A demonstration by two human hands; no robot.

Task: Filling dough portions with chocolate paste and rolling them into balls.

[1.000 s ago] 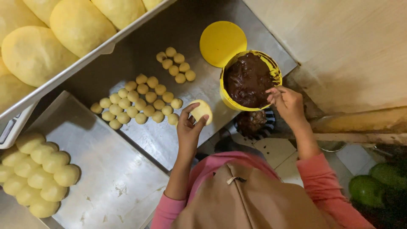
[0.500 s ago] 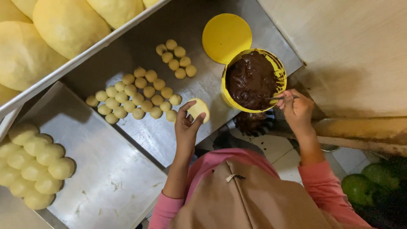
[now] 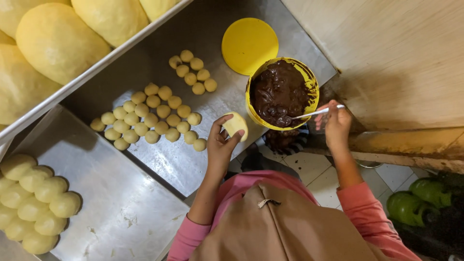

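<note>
My left hand (image 3: 220, 145) holds a flattened pale dough disc (image 3: 236, 124) over the steel table's edge, just left of a yellow tub (image 3: 309, 79) filled with dark chocolate paste (image 3: 278, 89). My right hand (image 3: 337, 123) grips a thin spoon (image 3: 314, 113) at the tub's right side. The spoon's tip rests in the paste near the tub's near rim. The tub's round yellow lid (image 3: 249, 45) lies flat on the table just behind it.
Several small dough balls (image 3: 152, 118) sit in clusters on the steel table (image 3: 193, 164). Large dough mounds (image 3: 58, 41) fill a tray at top left. Medium dough balls (image 3: 34, 203) lie on a steel sheet at lower left. Green cylinders (image 3: 411, 205) stand on the floor; a wooden panel (image 3: 401, 58) is at right.
My right hand has drawn slightly back from the tub's rim and now reaches the spoon into the paste. My left hand still holds the dough disc in the same spot.
</note>
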